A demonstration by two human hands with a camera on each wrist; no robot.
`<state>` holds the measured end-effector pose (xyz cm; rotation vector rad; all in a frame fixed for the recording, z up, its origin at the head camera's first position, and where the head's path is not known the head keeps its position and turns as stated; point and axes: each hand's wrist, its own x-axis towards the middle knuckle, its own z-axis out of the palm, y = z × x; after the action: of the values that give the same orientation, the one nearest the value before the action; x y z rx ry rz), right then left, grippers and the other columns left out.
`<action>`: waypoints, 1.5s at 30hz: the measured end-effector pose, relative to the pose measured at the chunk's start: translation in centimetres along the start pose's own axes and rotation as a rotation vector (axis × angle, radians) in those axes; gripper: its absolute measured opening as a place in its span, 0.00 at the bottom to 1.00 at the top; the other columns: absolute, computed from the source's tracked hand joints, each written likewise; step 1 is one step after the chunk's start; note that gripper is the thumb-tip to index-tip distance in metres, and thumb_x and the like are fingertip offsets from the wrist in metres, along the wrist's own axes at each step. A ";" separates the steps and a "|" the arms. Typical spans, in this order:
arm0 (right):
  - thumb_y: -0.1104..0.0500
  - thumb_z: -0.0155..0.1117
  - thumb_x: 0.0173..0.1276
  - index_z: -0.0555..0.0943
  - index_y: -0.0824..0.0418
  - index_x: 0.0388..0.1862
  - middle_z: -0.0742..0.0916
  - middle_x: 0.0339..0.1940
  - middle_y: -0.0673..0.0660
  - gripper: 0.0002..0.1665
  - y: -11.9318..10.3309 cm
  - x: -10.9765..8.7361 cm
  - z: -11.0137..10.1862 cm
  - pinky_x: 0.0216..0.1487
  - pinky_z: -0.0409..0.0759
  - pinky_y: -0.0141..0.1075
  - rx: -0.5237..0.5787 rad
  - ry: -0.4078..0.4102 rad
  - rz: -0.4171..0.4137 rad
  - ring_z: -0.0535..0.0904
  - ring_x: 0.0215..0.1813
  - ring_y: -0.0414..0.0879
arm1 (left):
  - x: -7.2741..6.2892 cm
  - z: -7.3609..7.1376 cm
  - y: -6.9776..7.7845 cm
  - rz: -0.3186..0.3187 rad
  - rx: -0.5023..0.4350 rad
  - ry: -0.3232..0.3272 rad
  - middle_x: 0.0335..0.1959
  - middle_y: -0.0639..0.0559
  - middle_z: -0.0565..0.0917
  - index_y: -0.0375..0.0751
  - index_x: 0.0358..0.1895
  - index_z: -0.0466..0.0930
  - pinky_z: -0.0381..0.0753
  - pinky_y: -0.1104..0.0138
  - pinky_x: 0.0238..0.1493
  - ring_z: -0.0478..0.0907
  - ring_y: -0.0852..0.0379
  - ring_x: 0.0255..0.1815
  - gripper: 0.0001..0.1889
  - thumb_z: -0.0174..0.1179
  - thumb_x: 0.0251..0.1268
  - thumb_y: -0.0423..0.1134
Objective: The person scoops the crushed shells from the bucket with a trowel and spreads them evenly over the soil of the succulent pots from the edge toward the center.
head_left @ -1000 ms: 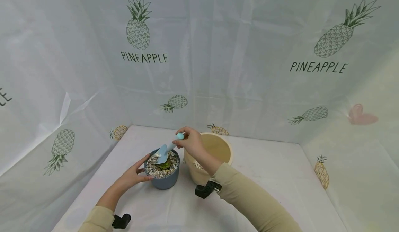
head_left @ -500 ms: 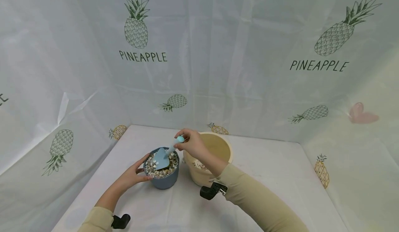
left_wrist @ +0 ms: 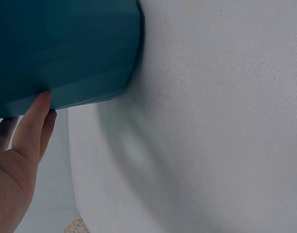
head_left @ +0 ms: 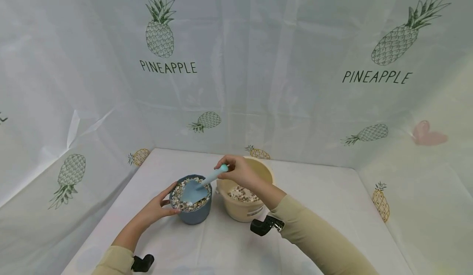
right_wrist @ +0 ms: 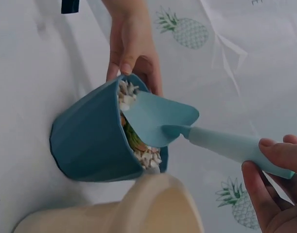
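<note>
A blue plant pot (head_left: pixel 196 216) stands on the white-covered table, filled with pale stones (right_wrist: pixel 125 97). Its small green and reddish plant (right_wrist: pixel 131 137) shows in the right wrist view, while the trowel hides it in the head view. My left hand (head_left: pixel 152 210) grips the pot's left side, thumb near the front rim and fingers farther back. Between thumb and fingers, my right hand (head_left: pixel 241 173) pinches the handle end of a light blue trowel (head_left: pixel 194 191). The trowel's blade slants over the pot's opening, close above the stones.
Right beside the pot stands a beige bucket (head_left: pixel 236 211) with stones (head_left: pixel 242 193) in its bottom. A white curtain (head_left: pixel 281 102) printed with pineapples rises behind the table. Each wrist carries a black camera mount (head_left: pixel 143 262).
My right hand has drawn right and slightly down, lowering the trowel's handle. The blade has turned and now covers the plant in the head view. My left hand stays on the pot.
</note>
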<state>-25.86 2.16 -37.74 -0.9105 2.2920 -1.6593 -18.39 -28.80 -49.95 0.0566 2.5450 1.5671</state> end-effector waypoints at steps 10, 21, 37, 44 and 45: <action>0.69 0.72 0.59 0.84 0.61 0.42 0.85 0.47 0.55 0.12 0.4 -1.7 -3.6 0.45 0.83 0.42 0.007 0.022 0.064 0.82 0.42 0.48 | 0.1 0.0 -0.1 -0.005 -0.008 -0.012 0.76 0.30 0.43 0.51 0.80 0.44 0.70 0.39 0.59 0.56 0.25 0.69 0.54 0.73 0.55 0.41; 0.66 0.73 0.59 0.83 0.63 0.46 0.85 0.50 0.57 0.15 0.7 -3.6 -7.2 0.48 0.82 0.44 0.085 0.159 0.139 0.83 0.45 0.50 | 0.0 -0.1 -0.3 -0.005 -0.020 -0.019 0.77 0.31 0.41 0.51 0.80 0.43 0.67 0.38 0.60 0.53 0.25 0.70 0.54 0.72 0.57 0.43; 0.67 0.67 0.66 0.74 0.71 0.57 0.82 0.50 0.66 0.22 4.0 -7.5 -11.7 0.49 0.82 0.43 0.147 0.310 0.174 0.85 0.42 0.47 | 0.3 -0.2 -0.4 0.005 -0.016 -0.016 0.77 0.32 0.41 0.53 0.80 0.43 0.66 0.37 0.61 0.53 0.25 0.71 0.53 0.71 0.58 0.44; 0.69 0.67 0.65 0.76 0.72 0.54 0.84 0.47 0.66 0.20 5.5 -8.0 -11.4 0.45 0.84 0.44 0.063 0.337 0.160 0.85 0.39 0.47 | 0.3 -0.1 -0.3 -0.005 -0.024 -0.018 0.77 0.32 0.40 0.53 0.80 0.43 0.66 0.38 0.61 0.51 0.25 0.71 0.53 0.71 0.58 0.43; 0.69 0.67 0.65 0.76 0.72 0.54 0.84 0.46 0.65 0.20 5.8 -8.0 -11.3 0.45 0.84 0.44 0.042 0.331 0.162 0.85 0.38 0.47 | 0.3 0.0 -0.3 -0.006 -0.025 -0.018 0.77 0.32 0.41 0.53 0.80 0.43 0.66 0.38 0.61 0.52 0.25 0.71 0.53 0.71 0.58 0.44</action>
<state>-26.89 16.86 -40.54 -0.4534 2.4447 -1.8950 -18.65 -28.93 -50.24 0.0603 2.5092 1.5892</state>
